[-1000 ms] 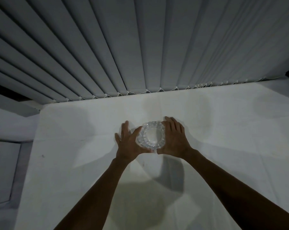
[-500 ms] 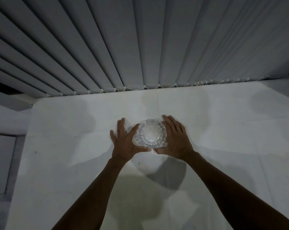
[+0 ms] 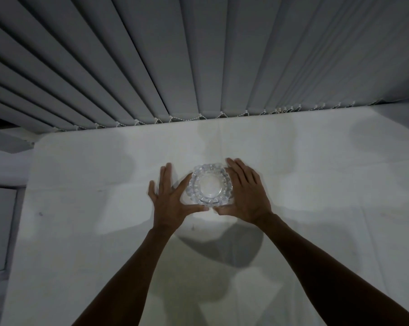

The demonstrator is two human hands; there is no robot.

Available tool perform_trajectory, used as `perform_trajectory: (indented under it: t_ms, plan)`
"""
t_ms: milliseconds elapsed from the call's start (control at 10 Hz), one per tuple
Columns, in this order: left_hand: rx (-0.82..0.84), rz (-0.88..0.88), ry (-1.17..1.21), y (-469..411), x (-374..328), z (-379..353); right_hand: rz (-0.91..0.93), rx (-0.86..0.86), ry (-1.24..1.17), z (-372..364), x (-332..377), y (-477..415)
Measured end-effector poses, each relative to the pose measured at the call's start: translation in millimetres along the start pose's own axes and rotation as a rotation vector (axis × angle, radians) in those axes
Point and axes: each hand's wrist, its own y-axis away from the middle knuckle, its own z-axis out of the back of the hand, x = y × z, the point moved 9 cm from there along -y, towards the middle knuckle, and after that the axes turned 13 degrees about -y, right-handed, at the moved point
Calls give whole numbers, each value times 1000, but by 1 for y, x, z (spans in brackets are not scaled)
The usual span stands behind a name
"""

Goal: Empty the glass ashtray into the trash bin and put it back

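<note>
left hand (image 3: 169, 203): held flat and spread on the left side of the glass ashtray (image 3: 209, 190), palm down, fingers extended away from the body. the thumb is stretched toward the right under the near rim, and the index finger is laid along the ashtray's left edge. nothing is pinched; the hand is cupped loosely against the glass.
right hand (image 3: 245, 195): placed on the right side of the ashtray, fingers together and pointed forward, their inner edge pressed to the right rim. the thumb is reached leftward below the near rim, its tip almost met by the left thumb tip.
grip: the ashtray is framed between both hands. whether it is lifted or only touched cannot be told.
glass ashtray: a round, clear piece with a scalloped rim, seen from above with its opening upward. its bowl appears bare. it is set near the middle of the table, closer to the far edge than to the near one.
forearms: both are bare and stretched in from the lower edge of the view.
table (image 3: 316, 208): covered in white cloth with faint creases; dark shadows are cast on it beneath the arms.
blinds (image 3: 198, 55): grey vertical slats are hung behind the far table edge, linked at the bottom by a beaded chain.
</note>
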Motion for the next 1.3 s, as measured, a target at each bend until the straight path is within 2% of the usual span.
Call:
perform_trajectory:
  t_ms: [1000, 1100, 1200, 1300]
  plan:
    - [8, -19, -5, -2, -3, -1, -3, -21, 0, -6, -6, -1]
    - [109, -11, -14, -1, -5, -5, -15, -4, -10, -8, -7, 1]
    - [280, -34, -84, 0, -7, -3, -28, 42, -52, 0, -2, 1]
    - [346, -39, -131, -3, -10, 20, -57, 118, -95, 9, 8, 5]
